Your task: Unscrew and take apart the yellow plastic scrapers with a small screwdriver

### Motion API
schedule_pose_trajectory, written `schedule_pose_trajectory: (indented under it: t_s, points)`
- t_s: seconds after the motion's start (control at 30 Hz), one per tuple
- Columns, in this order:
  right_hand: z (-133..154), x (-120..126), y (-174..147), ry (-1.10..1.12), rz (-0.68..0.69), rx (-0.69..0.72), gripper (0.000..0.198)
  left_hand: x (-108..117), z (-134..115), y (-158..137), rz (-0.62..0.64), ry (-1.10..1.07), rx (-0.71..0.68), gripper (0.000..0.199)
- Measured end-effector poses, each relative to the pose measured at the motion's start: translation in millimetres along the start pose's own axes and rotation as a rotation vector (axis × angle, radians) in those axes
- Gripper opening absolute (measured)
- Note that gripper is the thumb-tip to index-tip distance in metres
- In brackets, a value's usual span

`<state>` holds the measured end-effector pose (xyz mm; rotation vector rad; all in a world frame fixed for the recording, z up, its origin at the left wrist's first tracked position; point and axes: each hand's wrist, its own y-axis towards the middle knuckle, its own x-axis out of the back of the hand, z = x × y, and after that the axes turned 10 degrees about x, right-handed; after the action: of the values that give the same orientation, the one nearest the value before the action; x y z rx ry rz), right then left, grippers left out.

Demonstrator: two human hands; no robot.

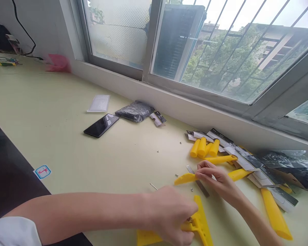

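Observation:
My left hand (173,213) is closed around the neck of a yellow plastic scraper (201,218) with a wide flat head, at the bottom of the view. Part of the scraper is hidden beneath that hand. To its upper right, my right hand (217,177) pinches a flat, curved yellow plastic piece (186,178) by one end, just above the table. A thin metal blade (202,188) lies under this piece and the fingertips. Small nuts (192,189) lie close by, and a thin metal rod (153,186) pokes out beyond my left hand.
Yellow handles (202,147) and printed cards (242,157) are piled at the right, beside a black plastic bag (292,167). Farther back are a phone (101,125), a wrapped dark packet (135,111) and a white packet (99,103). The window sill (169,95) bounds the table.

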<state>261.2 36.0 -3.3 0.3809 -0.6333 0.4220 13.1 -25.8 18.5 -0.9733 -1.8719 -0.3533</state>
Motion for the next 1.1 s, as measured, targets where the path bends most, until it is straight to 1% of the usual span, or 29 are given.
schedule_pose_trajectory:
  t_s: [0.07,0.23,0.33,0.37,0.43,0.53,0.6,0.67,0.73,0.8,0.97,1.1]
  points:
    - [-0.7,-10.2,2.7,-0.046,-0.032,0.024,0.041,-1.7,0.1,0.8,0.001,0.003,0.002,0.024]
    - [-6.6,-33.8,12.8,-0.162,-0.238,0.051,0.040,-4.3,1.5,1.2,0.018,-0.016,0.006,0.028]
    - [-4.6,-34.9,18.2,-0.166,-0.304,0.048,0.039,-3.9,1.4,0.3,0.004,-0.001,-0.004,0.026]
    - [-2.5,-30.6,18.6,-0.140,-0.298,0.048,0.039,-3.6,1.2,-0.1,0.007,0.002,-0.006,0.025]
    - [2.5,-15.0,16.2,-0.073,-0.219,0.039,0.041,-3.0,0.4,-0.7,0.026,0.006,-0.015,0.025]
    - [8.5,16.0,6.3,-0.009,-0.004,-0.024,0.044,-2.7,0.0,-1.0,0.085,0.028,-0.065,0.032]
    - [9.4,31.5,-1.1,-0.004,0.133,-0.074,0.044,-2.6,0.6,-0.6,0.130,0.047,-0.128,0.038]
    - [8.2,37.8,-6.5,-0.014,0.223,-0.105,0.043,-2.3,1.6,0.0,0.165,0.050,-0.201,0.042]
    - [6.5,36.0,-8.9,-0.037,0.266,-0.110,0.043,-1.8,2.4,0.6,0.172,0.041,-0.245,0.045]
    - [5.5,29.5,-8.7,-0.077,0.253,-0.096,0.043,-1.3,2.7,0.8,0.163,0.028,-0.248,0.044]
    - [5.9,8.0,-2.3,-0.203,0.075,0.001,0.042,-3.0,3.3,1.6,0.201,0.015,-0.231,0.045]
    - [6.6,-15.3,7.2,-0.240,-0.033,0.073,0.038,-6.0,3.8,2.9,0.166,0.015,-0.223,0.039]
